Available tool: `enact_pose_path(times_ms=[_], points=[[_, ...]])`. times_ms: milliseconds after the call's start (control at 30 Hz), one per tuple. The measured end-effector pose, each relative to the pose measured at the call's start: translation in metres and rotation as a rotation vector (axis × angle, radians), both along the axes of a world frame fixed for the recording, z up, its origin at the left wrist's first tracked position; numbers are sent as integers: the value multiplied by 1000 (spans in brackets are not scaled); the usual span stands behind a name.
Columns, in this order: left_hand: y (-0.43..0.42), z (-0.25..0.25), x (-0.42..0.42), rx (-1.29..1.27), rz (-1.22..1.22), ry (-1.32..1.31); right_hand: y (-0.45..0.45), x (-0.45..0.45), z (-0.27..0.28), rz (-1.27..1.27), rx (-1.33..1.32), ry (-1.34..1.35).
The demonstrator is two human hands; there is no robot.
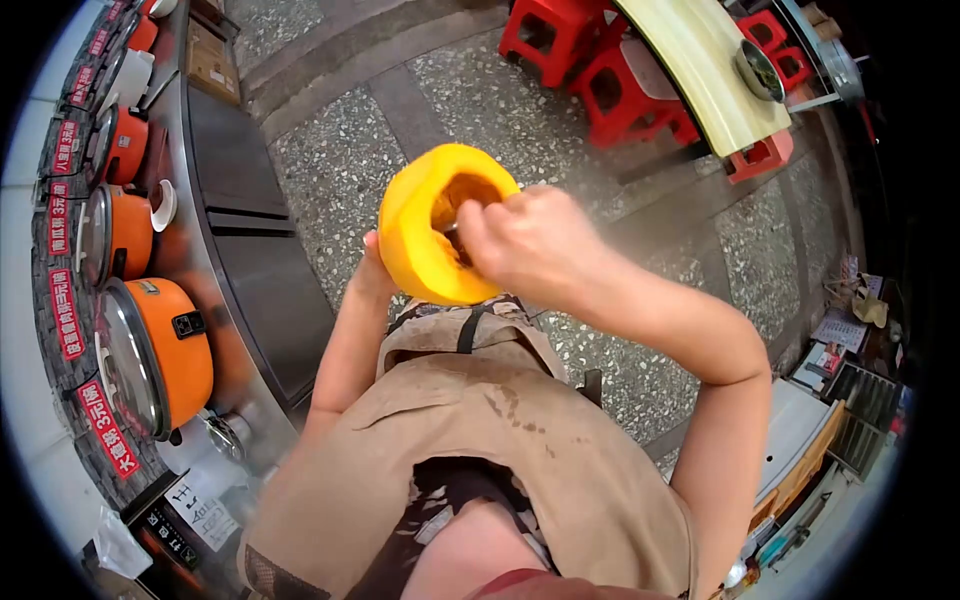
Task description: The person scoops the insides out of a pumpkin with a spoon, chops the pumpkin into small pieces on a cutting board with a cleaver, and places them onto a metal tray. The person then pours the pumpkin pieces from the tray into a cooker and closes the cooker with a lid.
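Nearest, at the bottom of the frame, is a tan cloth apron (590, 470) with darker spots. Above it, just left of centre, a round, yellow-orange hollow pumpkin (405, 235) is held up off any surface, its cut opening tilted towards the right. The left hand (374, 262) clasps it from the left side, thumb near the edge; its other fingers are hidden, so I cannot tell how they are spread. The right hand (535, 240) is curled at the opening, fingers bunched and apparently pinching a small grey metal tool (452, 234) partly inside the cavity. The step in hand looks like scraping the inner wall, where darker orange flesh shows. Working further round calls for a steady left grip, a turn of the wrist and light pressure so the wall isn't pierced. Beyond, orange lidded cookers (182, 350) line the steel counter (225, 285) at left; red plastic stools (628, 105) and a pale yellow table (690, 45) stand at upper right.
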State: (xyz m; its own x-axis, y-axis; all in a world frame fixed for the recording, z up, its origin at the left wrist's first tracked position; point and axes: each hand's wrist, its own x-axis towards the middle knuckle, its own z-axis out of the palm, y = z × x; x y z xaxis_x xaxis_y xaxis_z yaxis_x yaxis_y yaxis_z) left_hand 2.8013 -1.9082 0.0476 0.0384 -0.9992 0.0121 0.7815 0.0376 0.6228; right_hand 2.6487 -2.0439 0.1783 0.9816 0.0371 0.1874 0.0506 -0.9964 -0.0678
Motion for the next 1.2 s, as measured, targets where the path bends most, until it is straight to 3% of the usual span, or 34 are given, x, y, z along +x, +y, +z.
enact_pose_path(times_ms=[67, 167, 300, 433, 533, 600, 733, 800, 867, 967, 1133, 1200], points=[[-13, 9, -2, 37, 65, -1, -18, 0, 8, -34, -6, -82], [-28, 15, 7, 12, 83, -85, -38, 6, 8, -126, -246, -224], [-47, 13, 18, 13, 19, -112, -44, 29, -8, -173, -299, -120], [-77, -14, 51, -11, 50, 29, -69, 64, -9, -194, 126, 142], [-98, -17, 85, -52, -31, -138, -86, 90, -11, -139, 173, 219], [-110, -15, 104, -54, -37, -115, -103, 108, 1, -140, 200, 270], [-140, 10, 147, -74, -74, 23, -123, 146, 22, -212, 36, 219], [-152, 8, 169, -70, -49, -38, -129, 169, 19, -222, -416, -8], [-161, 6, 186, -83, -61, -67, -134, 189, 10, -203, -510, 23], [-174, 4, 195, 4, 66, 0, -136, 215, 8, -370, -278, 221], [-190, -2, 219, -66, 38, -124, -158, 233, 9, -243, -8, 438], [-193, -3, 223, -33, -53, 45, -171, 241, 21, -247, 91, 410]])
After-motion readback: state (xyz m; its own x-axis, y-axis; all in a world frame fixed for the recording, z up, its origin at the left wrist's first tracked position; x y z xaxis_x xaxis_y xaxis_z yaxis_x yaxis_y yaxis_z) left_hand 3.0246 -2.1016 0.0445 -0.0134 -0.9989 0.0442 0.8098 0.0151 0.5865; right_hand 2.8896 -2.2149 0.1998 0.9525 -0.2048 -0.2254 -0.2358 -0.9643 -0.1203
